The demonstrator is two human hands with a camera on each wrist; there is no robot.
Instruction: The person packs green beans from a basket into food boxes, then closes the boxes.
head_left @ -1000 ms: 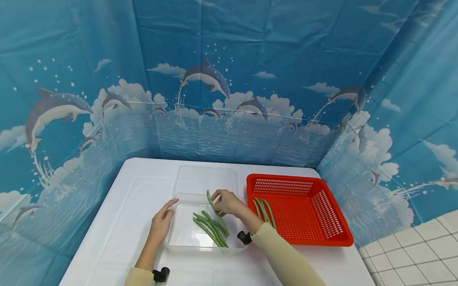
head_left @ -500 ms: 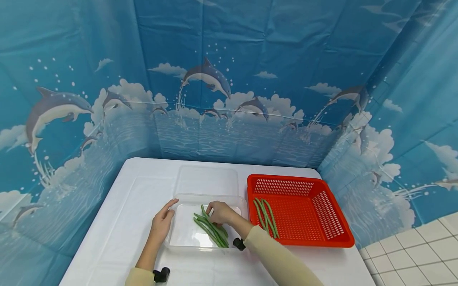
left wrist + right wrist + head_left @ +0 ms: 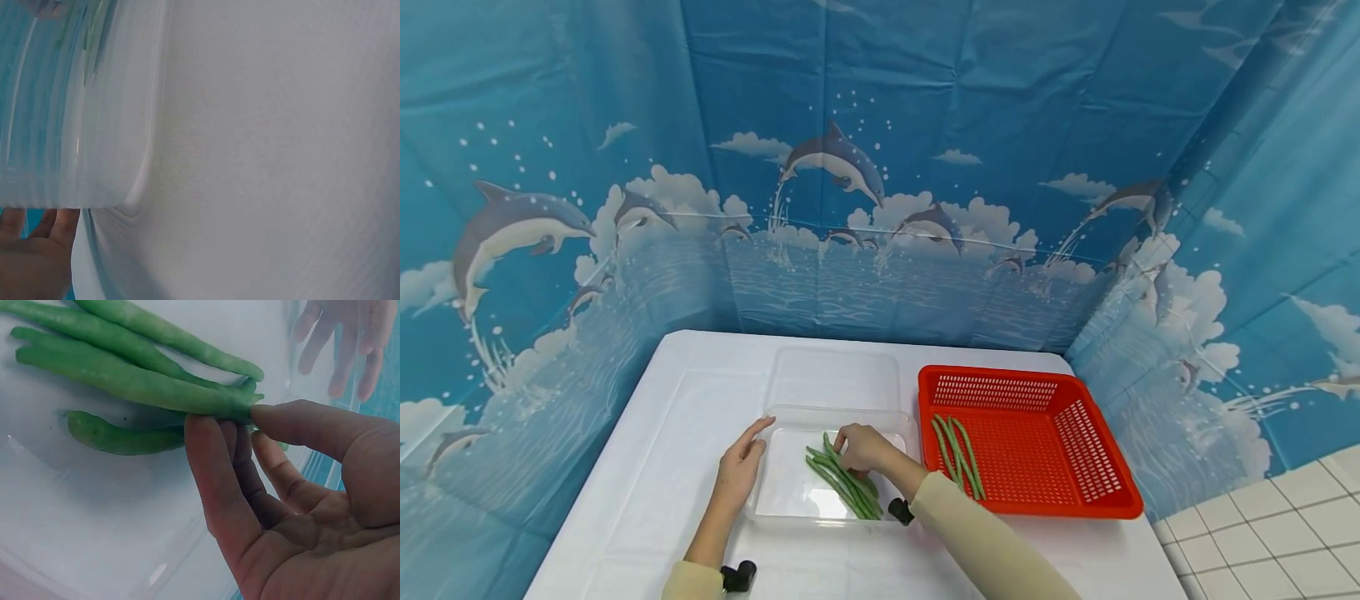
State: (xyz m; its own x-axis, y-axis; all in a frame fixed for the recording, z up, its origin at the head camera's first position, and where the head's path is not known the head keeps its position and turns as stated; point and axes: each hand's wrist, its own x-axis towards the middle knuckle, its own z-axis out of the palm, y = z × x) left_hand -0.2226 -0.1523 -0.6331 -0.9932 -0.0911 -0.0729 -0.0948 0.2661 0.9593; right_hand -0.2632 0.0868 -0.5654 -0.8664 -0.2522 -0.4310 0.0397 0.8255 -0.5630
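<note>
In the head view, a clear plastic box (image 3: pixel 820 523) holds a bunch of green beans (image 3: pixel 842 490), lying roughly parallel and aslant. My right hand (image 3: pixel 863 448) reaches down into it. Seen from the right wrist, the thumb and fingers of this hand (image 3: pixel 312 512) pinch one end of a green bean (image 3: pixel 137 384), low over the others; a shorter, curved bean (image 3: pixel 119 437) lies just below it. My left hand (image 3: pixel 741 468) rests at the box's left side with relaxed fingers; in the left wrist view its fingers (image 3: pixel 62 228) touch the outside of the wall.
To the right of the box stands a red perforated basket (image 3: pixel 1037 507) with several more green beans (image 3: pixel 958 458) near its left wall. A flat, clear rectangular lid (image 3: pixel 835 375) lies behind the box. All of it is on a white-covered table (image 3: pixel 647 433).
My right hand has lowered a green bean from above the box onto the bunch inside, moving down and slightly left. In the last half second it has barely shifted. The left hand stays put.
</note>
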